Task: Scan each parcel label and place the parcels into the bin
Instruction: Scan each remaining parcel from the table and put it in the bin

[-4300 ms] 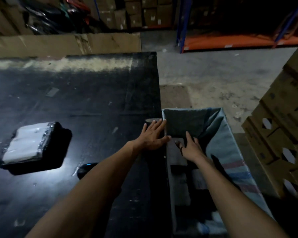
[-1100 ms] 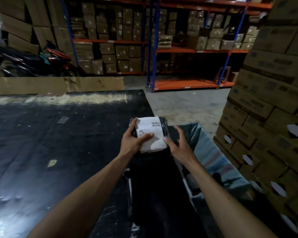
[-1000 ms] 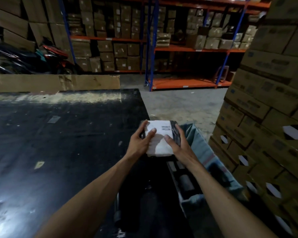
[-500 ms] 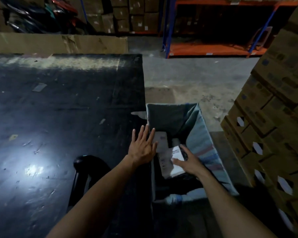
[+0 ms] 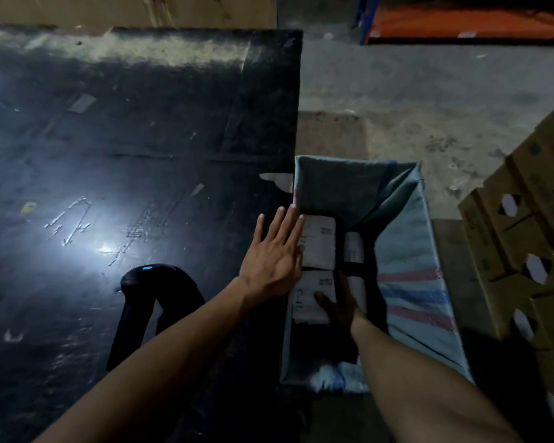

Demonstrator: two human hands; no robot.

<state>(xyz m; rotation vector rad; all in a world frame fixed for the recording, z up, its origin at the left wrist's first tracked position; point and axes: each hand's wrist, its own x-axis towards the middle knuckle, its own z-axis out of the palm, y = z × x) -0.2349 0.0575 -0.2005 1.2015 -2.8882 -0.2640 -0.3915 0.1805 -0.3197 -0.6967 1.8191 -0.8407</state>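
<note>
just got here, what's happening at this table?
A person is packing labelled parcels into the fabric-lined bin beside the black table. The right hand is down inside the bin on the near parcel, settling it behind another parcel. The left hand lies flat and open at the table edge by the bin's rim. The scanner stands on the table.

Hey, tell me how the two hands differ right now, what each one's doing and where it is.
The left hand lies flat with straight, spread fingers at the table's edge, holding nothing; the right hand reaches down inside the bin and rests on the near parcel. The left hand is well lit, while the right hand sits in shadow, so its grip is unclear. Both hands are bare and meet near the bin's left wall.
</note>
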